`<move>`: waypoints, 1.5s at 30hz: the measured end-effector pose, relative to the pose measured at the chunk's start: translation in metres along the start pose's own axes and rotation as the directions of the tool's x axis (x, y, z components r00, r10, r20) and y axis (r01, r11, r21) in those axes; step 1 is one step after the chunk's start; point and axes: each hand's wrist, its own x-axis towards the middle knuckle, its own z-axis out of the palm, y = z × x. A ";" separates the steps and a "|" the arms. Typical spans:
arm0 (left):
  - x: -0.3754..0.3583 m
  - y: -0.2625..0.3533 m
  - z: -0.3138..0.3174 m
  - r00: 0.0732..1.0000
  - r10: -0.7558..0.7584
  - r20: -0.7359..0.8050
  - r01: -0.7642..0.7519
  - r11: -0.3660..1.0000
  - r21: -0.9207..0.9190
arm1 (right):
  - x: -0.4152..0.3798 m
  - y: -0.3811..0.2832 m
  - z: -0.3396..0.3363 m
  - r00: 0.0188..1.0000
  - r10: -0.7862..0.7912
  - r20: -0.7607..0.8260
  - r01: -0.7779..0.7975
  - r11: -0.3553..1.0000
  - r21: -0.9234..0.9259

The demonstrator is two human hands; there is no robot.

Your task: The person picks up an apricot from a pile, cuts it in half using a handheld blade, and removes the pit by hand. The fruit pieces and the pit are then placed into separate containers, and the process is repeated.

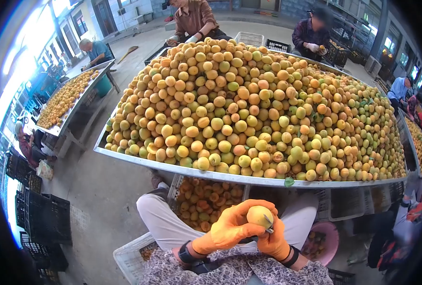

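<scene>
Both of my hands wear orange gloves and meet above my lap. My left hand (pixel 232 227) is closed around a yellow apricot (pixel 258 216), holding it up from the side and below. In my right hand (pixel 274 241) is a small knife (pixel 269 222), its short blade against the apricot's right side; the handle is mostly hidden by the fingers. In front of my hands, between my knees, a crate (pixel 174 187) holds apricots, many of them split into halves. A large metal-edged table (pixel 211 175) heaped with whole apricots (pixel 230 109) stands just beyond.
A pink basin (pixel 333 242) with fruit sits by my right leg, and a white crate (pixel 125 259) by my left. Black crates (pixel 44 218) are stacked at left. Co-workers (pixel 196 21) sit across the table; another table (pixel 85 95) with apricots stands at left.
</scene>
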 end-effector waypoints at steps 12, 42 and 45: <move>0.002 0.008 -0.005 0.985 -0.004 0.172 -0.035 0.974 0.225 | -0.010 0.007 0.000 0.986 -0.169 0.006 0.169 0.980 -0.108; 0.004 0.040 -0.006 0.953 0.176 0.244 -0.253 0.025 0.967 | -0.006 -0.011 -0.008 0.987 0.101 0.126 -0.085 0.988 -0.126; 0.005 0.020 -0.032 0.984 0.176 -0.011 -0.074 0.466 0.882 | -0.005 -0.026 -0.008 0.909 0.410 0.071 -0.412 0.911 0.016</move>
